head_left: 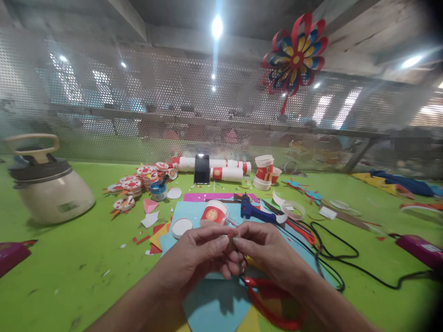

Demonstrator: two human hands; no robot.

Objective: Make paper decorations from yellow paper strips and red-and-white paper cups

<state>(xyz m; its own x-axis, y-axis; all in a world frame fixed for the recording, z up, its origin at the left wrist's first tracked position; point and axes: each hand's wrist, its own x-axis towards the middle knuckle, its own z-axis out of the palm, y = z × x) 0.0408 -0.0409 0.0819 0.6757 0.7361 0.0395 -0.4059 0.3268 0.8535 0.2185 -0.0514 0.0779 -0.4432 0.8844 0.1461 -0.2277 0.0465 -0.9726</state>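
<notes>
My left hand and my right hand meet fingertip to fingertip above blue paper. Both are closed in a pinch, and whatever lies between the fingertips is too small or hidden to name. Just beyond them a red and white paper cup lies tilted, with a white round lid-like disc to its left. Red-handled scissors lie under my right wrist, partly covered by it. A dark blue glue gun rests on the paper ahead of my right hand.
Decorated paper discs and a blue jar stand at the left, near a large beige jug. Stacked paper cups, a black box-like object and upright cups line the back. Black cable loops across the right.
</notes>
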